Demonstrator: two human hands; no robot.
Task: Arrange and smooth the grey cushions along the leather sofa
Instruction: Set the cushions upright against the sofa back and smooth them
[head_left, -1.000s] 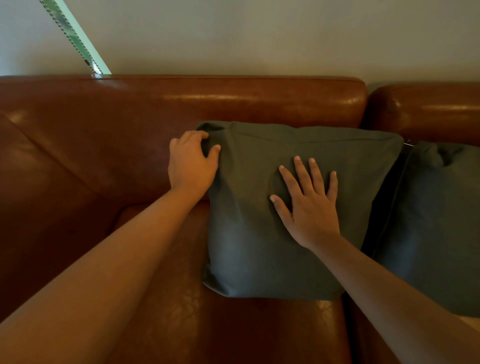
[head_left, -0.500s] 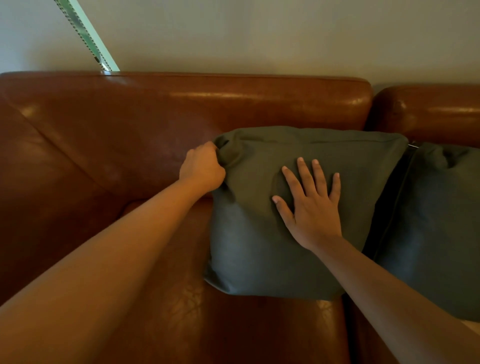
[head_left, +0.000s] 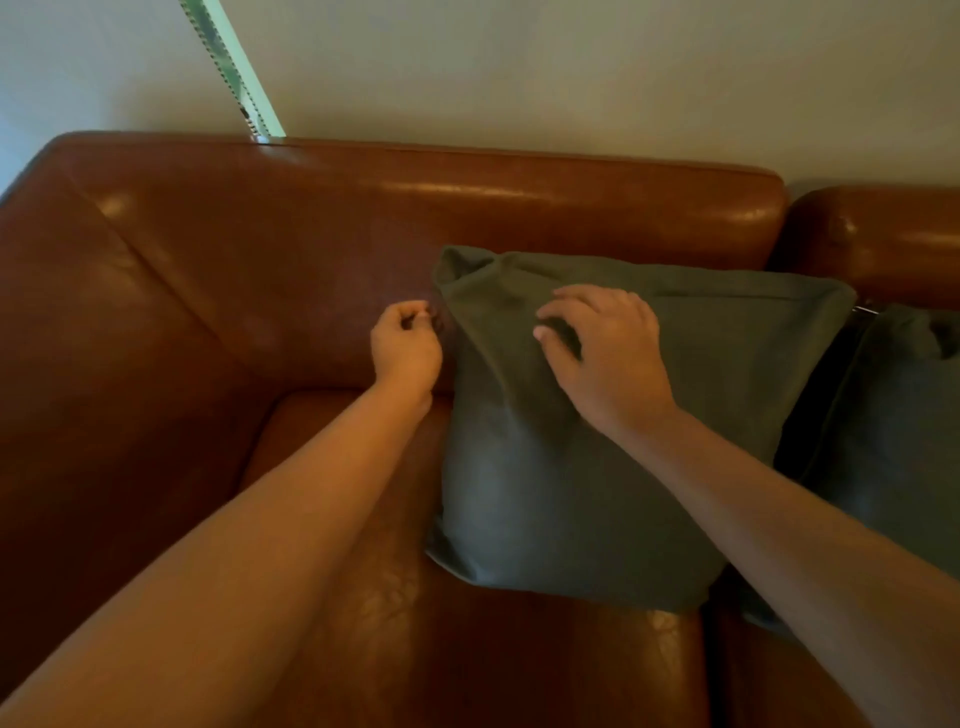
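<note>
Grey cushions counted: two. The near cushion (head_left: 545, 493) stands propped against the backrest of the sofa (head_left: 337, 249), directly under the right fingers (head_left: 576, 299). The second cushion (head_left: 893, 441) stands to the right of those fingers, its edge touching the near cushion's right side and partly tucked behind it.

Hands counted: two, both bare. The right hand (head_left: 608, 358) has its fingers bent in a claw and slightly spread. Fingertips and thumb dig into the upper front face, and creases run from the top-left corner down toward the thumb. The left hand (head_left: 405, 348) sits just left of the near cushion's left edge. Its fingers (head_left: 410, 312) are curled in toward the palm with the tips at that edge. Whether they pinch any fabric cannot be determined.

Sofas counted: one, brown leather, with two back sections in view. The seat lies below both sets of fingers and the wall (head_left: 571, 78) beyond them. One blind cord (head_left: 228, 67) hangs beyond and left of the left fingers.

Compared with half a second ago, the left hand has come off the top-left corner, which now stands up in a point. The right hand, formerly flat with straight fingers mid-face, has shifted up and left and its fingers have bent.
</note>
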